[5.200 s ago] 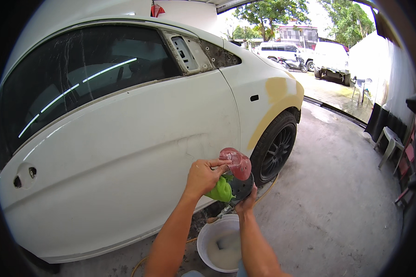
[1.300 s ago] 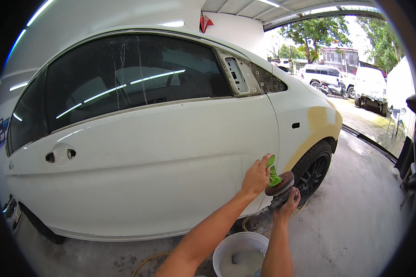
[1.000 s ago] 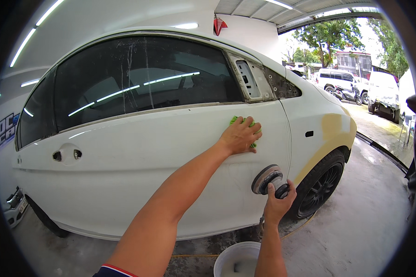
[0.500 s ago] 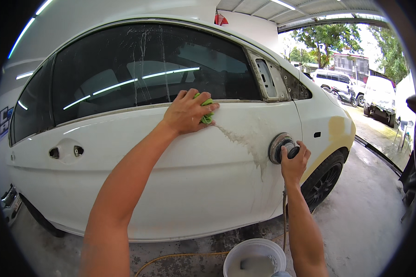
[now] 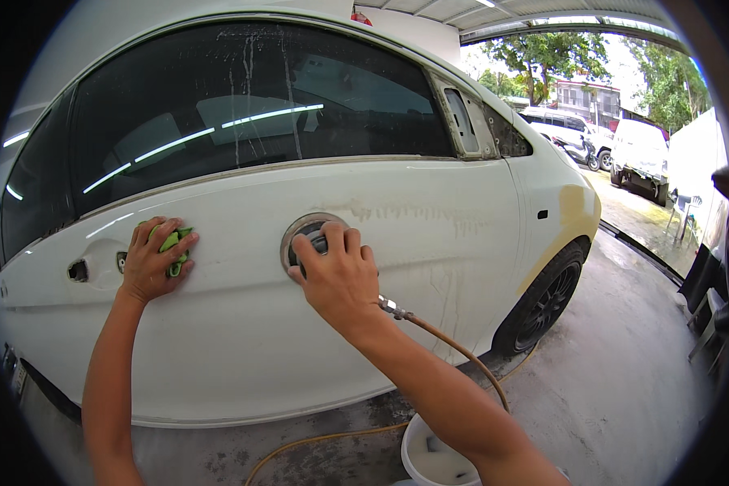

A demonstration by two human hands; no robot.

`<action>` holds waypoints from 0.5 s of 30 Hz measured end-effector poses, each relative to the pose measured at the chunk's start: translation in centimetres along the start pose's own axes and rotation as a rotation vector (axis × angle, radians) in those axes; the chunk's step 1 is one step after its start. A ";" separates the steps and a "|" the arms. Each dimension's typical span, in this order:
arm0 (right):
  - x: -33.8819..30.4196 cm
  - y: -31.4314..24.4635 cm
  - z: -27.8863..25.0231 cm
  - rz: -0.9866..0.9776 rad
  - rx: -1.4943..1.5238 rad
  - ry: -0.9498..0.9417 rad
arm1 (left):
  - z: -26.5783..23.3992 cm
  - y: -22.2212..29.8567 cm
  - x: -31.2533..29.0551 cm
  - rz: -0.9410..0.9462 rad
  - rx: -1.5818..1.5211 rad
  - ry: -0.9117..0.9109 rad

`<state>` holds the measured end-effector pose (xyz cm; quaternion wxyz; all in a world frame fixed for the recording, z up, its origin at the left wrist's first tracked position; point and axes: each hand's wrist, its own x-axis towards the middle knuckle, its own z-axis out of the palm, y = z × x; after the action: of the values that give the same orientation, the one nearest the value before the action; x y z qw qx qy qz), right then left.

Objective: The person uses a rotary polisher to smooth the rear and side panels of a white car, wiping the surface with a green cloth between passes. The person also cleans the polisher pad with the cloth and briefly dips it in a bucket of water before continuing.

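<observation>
My right hand (image 5: 338, 275) grips a round air sander (image 5: 293, 249), its disc against the white car door (image 5: 243, 356). A brown air hose (image 5: 454, 347) runs from the sander's metal fitting down to the right. My left hand (image 5: 150, 263) is closed around a crumpled green cloth (image 5: 175, 249) and rests on the door beside the handle recess (image 5: 78, 271). Cloudy grey wet residue (image 5: 413, 212) streaks the door below the window, right of the sander, with thin drips running down.
A white bucket (image 5: 413, 466) of cloudy liquid stands on the wet floor under my right forearm. Near it the hose (image 5: 324, 438) lies along the ground. The car's front wheel (image 5: 543, 301) and a yellowish fender patch (image 5: 573, 223) are at right. Parked vehicles (image 5: 640, 154) stand outside.
My right hand has moved the sander left across the door, from near the fender to mid-door. My left hand has carried the cloth left and down, toward the handle recess. The residue looks spread out.
</observation>
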<state>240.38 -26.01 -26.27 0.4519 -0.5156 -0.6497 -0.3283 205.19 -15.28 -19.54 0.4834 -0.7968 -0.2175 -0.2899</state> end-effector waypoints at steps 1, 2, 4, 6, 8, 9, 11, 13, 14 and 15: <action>0.0 -0.1 0.3 -0.067 0.004 -0.016 | 0.1 0.0 -0.4 -0.019 -0.002 0.026; 0.0 0.4 0.4 -0.111 0.015 0.020 | 0.3 -0.1 -0.6 -0.038 0.004 0.038; -0.8 2.8 -0.2 -0.068 0.004 0.029 | 0.5 -0.2 -1.2 -0.047 -0.012 0.078; -2.0 6.6 -1.0 -0.001 -0.029 0.039 | 0.9 -0.1 -1.6 -0.067 -0.026 0.145; -3.7 11.1 -2.2 0.156 -0.018 0.062 | 1.3 0.1 -2.0 -0.102 -0.038 0.147; -4.4 13.5 -2.8 0.224 -0.071 0.083 | 1.5 0.2 -2.1 -0.122 -0.045 0.149; -5.5 19.0 -4.1 0.365 -0.118 0.113 | 1.8 0.4 -2.2 -0.133 -0.029 0.187; -6.8 24.4 -5.4 0.493 -0.106 0.161 | 2.0 0.6 -2.1 -0.133 -0.019 0.202; -7.5 26.9 -5.9 0.570 -0.129 0.188 | 2.1 0.6 -2.0 -0.128 -0.014 0.203; -8.0 29.5 -6.4 0.667 -0.138 0.208 | 2.1 0.6 -2.1 -0.134 -0.008 0.212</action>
<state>270.94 -27.28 -32.42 0.5622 -0.6925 -0.3724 -0.2564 204.59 -13.79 -22.12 0.4800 -0.7473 -0.2166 -0.4052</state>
